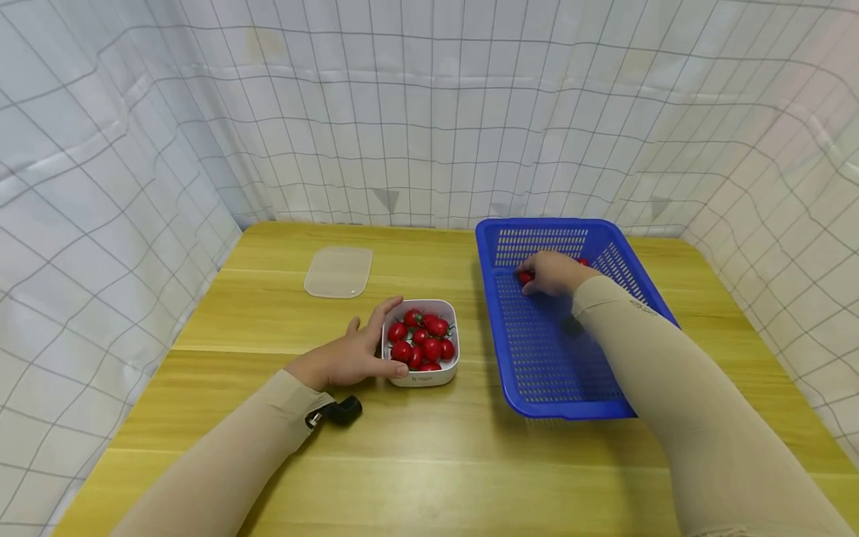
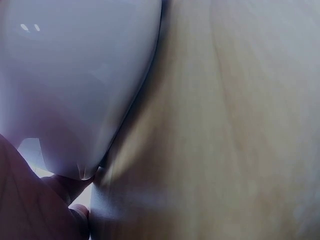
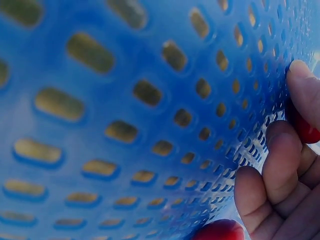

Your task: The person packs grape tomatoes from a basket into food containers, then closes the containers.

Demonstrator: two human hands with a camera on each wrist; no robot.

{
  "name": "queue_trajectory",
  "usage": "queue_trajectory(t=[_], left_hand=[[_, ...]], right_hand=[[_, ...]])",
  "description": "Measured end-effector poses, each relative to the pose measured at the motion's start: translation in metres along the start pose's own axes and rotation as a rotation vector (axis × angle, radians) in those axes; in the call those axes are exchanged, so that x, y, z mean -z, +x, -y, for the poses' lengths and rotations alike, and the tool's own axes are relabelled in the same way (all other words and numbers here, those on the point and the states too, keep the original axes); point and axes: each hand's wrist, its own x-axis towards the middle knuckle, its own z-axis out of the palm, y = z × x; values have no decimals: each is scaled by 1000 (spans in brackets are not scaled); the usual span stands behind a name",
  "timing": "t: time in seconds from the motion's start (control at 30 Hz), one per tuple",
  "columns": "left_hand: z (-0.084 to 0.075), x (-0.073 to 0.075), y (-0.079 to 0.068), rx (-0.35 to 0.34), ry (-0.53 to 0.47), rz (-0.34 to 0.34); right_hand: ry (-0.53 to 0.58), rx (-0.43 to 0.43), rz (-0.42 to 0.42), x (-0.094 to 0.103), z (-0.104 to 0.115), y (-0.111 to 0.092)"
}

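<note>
My left hand (image 1: 350, 356) holds the left side of a white square container (image 1: 423, 380), thumb at its front and forefinger at its back corner. Several red cherry tomatoes (image 1: 432, 349), some with green stems, lie in this container. Inside the blue basket (image 1: 498, 335), toward its back, my right hand (image 1: 552, 273) pinches a cherry tomato (image 1: 524, 277) between thumb and fingers. The right wrist view shows that tomato (image 3: 303, 126) partly covered by the fingers, with another red tomato (image 3: 220, 231) below them. In the left wrist view the container's wall (image 2: 75, 80) fills the left part.
A translucent square lid (image 1: 338, 272) lies flat behind the left hand. Another tomato (image 1: 583, 262) shows near the basket's back, past the right wrist. The wooden table (image 1: 403, 477) is bounded by white gridded curtains (image 1: 429, 119) at the back and sides.
</note>
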Motion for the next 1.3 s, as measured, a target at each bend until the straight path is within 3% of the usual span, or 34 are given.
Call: queue_trajectory(t=[0.83, 1.3], left_hand=[[-1, 0, -1, -20, -1, -4], [0, 0, -2, 19, -14, -1]], right_hand=[[-35, 41, -22, 1, 4, -3], [-77, 77, 25, 9, 11, -9]])
